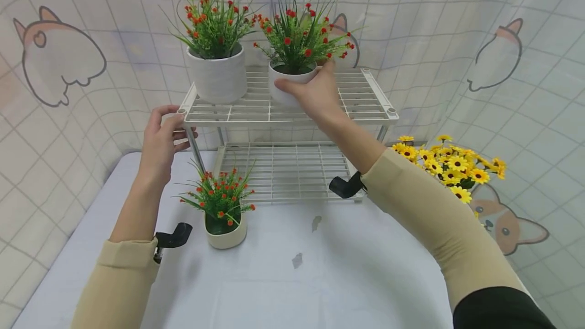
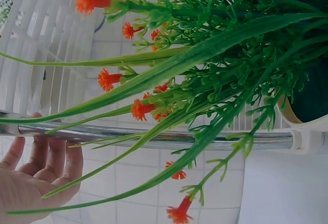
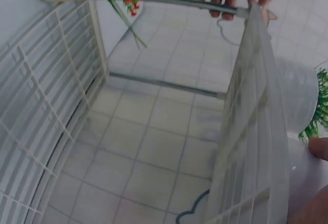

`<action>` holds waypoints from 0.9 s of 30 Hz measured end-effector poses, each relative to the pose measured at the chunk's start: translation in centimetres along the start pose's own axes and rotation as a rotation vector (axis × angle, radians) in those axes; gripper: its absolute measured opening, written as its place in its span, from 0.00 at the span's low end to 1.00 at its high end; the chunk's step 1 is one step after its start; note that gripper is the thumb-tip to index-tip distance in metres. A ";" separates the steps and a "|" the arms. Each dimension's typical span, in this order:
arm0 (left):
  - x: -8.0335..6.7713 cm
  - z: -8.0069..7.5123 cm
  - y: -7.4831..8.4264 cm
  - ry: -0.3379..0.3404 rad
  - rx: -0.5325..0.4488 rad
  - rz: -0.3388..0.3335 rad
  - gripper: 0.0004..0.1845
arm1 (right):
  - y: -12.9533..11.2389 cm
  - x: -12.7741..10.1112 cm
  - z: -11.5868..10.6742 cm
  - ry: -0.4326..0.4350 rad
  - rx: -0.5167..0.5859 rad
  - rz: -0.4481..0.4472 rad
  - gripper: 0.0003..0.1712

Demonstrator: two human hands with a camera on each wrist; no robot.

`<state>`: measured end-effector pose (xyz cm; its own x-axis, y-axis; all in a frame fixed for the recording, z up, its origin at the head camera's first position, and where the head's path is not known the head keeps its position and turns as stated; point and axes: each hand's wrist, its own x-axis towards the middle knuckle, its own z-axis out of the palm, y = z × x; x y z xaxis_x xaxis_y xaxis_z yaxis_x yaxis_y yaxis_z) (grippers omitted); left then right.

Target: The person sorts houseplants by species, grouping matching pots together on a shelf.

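Head view, right grip [image 1: 315, 96] curled round upright white pot [image 1: 289, 81], left grip [image 1: 161, 141] holding rack corner [image 1: 183, 112].

White wire rack [image 1: 365, 96], white pots [image 1: 219, 77] — red-flowered green plants [image 1: 215, 19], yellow blooms [image 1: 450, 164].

this looks like a makeshift set dressed as a home corner rather than a lived-in room. a cloth backdrop [image 1: 457, 24] printed with a tile grid and cartoon corgi rumps hangs on every side, rippling like a curtain. a counter [image 1: 365, 268] under a pale cloth, slightly stained, carries a small white wire rack [image 1: 283, 108] with two shelves. plastic potted plants with red blossoms [image 1: 215, 29] and a bunch of yellow fake flowers [image 1: 450, 164] are the only decoration, like a flower display.
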<state>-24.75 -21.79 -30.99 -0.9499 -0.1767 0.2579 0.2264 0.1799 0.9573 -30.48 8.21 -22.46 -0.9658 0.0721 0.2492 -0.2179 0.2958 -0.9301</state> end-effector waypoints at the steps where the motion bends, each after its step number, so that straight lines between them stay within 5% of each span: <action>1: 0.0 0.0 0.0 -0.001 -0.001 0.000 0.19 | 0.0 0.3 0.1 -0.002 -0.022 0.010 0.61; 11: 0.0 0.1 -0.2 0.006 0.018 0.017 0.19 | 0.1 1.4 0.2 -0.034 -0.054 0.011 0.59; 27: 0.0 0.0 0.0 0.005 -0.062 -0.004 0.16 | -0.2 -1.9 -1.4 -0.106 -0.055 -0.048 0.52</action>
<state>-24.78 -21.77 -31.02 -0.9495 -0.1825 0.2551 0.2362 0.1191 0.9644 -28.40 9.36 -22.41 -0.9645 -0.0437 0.2604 -0.2590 0.3488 -0.9007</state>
